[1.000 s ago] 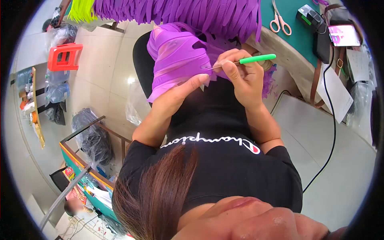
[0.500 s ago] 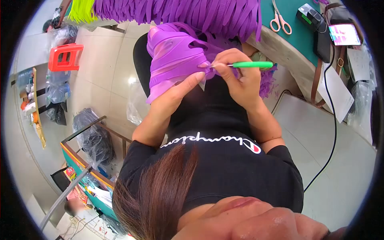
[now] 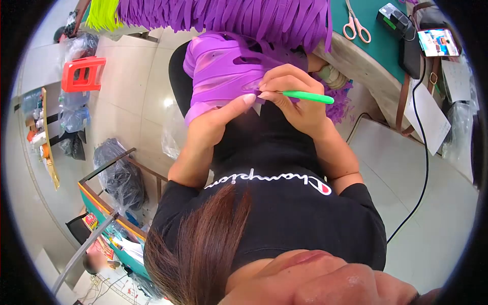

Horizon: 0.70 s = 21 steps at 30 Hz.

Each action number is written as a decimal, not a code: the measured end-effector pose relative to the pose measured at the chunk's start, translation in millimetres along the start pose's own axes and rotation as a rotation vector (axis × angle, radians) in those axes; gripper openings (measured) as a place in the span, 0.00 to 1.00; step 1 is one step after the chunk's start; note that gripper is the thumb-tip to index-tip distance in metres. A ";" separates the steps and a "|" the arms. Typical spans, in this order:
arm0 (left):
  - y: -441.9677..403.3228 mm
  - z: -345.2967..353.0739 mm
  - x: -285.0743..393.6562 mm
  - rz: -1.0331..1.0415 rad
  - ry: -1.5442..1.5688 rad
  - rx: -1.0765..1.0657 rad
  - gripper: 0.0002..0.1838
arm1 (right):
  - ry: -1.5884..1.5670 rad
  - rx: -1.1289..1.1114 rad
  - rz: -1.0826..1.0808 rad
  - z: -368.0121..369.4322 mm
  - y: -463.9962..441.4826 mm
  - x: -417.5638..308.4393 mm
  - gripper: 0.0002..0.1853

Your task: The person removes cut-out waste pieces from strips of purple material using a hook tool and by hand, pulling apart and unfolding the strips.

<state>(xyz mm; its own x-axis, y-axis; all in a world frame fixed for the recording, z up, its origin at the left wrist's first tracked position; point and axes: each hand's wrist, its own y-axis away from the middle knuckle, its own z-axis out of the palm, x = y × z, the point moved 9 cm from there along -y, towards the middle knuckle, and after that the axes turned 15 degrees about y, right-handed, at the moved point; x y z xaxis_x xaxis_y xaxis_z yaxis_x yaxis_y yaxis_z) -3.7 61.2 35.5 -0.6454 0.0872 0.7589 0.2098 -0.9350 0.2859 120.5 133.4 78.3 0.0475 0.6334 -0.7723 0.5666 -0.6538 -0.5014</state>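
Observation:
A soft, rubbery purple sheet (image 3: 218, 76) with slots and strap-like bands is draped over my lap. My left hand (image 3: 213, 122) grips its near edge, thumb on top and the other fingers hidden beneath. Between the thumb and fingers of my right hand (image 3: 297, 99) is a slim tool with a green handle (image 3: 310, 96) and a thin metal shaft. Its tip meets the sheet's edge right beside my left thumb, and my fingers partly cover it, so the tip's shape cannot be made out.
Many purple strips (image 3: 229, 15) hang over the table edge in front, with lime-green strips (image 3: 103, 14) at their left. Pink-handled scissors (image 3: 357, 28), a black box (image 3: 394, 20) and a lit phone (image 3: 438, 42) lie at the right. A red stool (image 3: 84, 74) stands at the left.
My right hand has moved slightly left and closer to my left thumb, and the green handle has tilted down at its right end. The purple sheet has shifted a little. The phone picture differs.

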 end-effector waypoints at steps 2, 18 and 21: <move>0.5 -0.9 -1.4 -0.003 -0.062 -0.002 0.26 | 0.004 0.014 -0.018 0.5 1.1 -1.3 0.05; -1.8 -2.4 7.1 0.039 -0.152 0.043 0.27 | -0.458 -0.055 0.311 5.1 11.7 37.8 0.05; -2.3 -6.9 1.6 0.048 -0.193 0.037 0.29 | -0.492 0.001 0.353 1.0 14.7 35.1 0.05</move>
<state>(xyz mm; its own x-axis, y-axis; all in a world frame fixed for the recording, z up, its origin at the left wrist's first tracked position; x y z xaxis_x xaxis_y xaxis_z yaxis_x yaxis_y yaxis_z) -10.3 61.1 32.0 -0.4821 0.1103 0.8692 0.2659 -0.9268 0.2652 129.6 145.7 43.4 -0.1537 0.1125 -0.9817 0.5850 -0.7903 -0.1822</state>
